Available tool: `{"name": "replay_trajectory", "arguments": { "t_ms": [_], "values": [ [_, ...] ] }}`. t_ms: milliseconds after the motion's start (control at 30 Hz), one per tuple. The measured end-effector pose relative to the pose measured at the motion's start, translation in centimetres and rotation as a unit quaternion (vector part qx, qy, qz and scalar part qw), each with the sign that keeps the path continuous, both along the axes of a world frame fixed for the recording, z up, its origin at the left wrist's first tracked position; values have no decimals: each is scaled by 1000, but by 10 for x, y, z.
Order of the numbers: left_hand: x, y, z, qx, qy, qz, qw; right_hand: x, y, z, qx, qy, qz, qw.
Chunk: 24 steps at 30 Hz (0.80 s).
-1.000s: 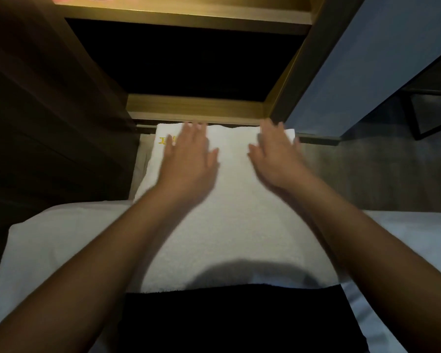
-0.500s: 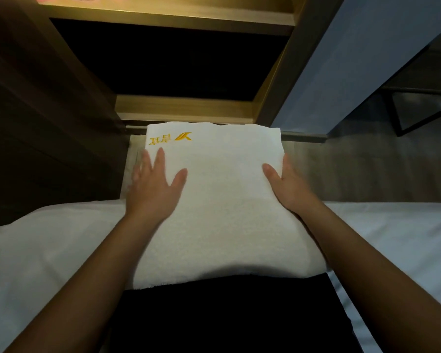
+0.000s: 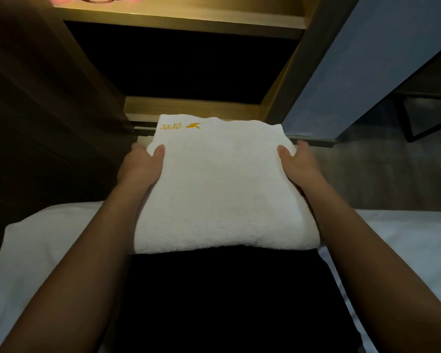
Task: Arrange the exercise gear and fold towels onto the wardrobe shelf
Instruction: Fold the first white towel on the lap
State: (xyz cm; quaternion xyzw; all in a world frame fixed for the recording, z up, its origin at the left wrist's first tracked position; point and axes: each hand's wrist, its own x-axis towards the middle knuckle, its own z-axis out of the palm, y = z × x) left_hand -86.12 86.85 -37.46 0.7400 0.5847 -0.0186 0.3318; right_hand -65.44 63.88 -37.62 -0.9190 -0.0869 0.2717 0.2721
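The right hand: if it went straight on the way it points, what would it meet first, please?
Probably the grey door, at its bottom corner; depth is unclear. The right hand grips the folded towel.

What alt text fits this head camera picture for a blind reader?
A left hand and right hand grip a folded white towel by its sides, thumbs on top, before an open wooden wardrobe. A yellow logo marks its far corner.

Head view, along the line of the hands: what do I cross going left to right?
wardrobe side panel → left hand, gripping the towel's left edge → folded white towel → right hand, gripping its right edge → floor
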Motion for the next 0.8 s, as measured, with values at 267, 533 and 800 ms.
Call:
{"name": "replay_trajectory", "arguments": {
  "t_ms": [267, 533, 800],
  "values": [
    [-6, -84, 13, 173, 5, -348, 921, -79, 5, 19, -77, -213, 318, 921],
    [-45, -84, 0, 128, 66, -352, 925, -74, -35, 0, -141, -142, 324, 925],
    [-60, -77, 22, 75, 102, -304, 944, -69, -59, 29, -185, -70, 261, 945]
  ]
}}
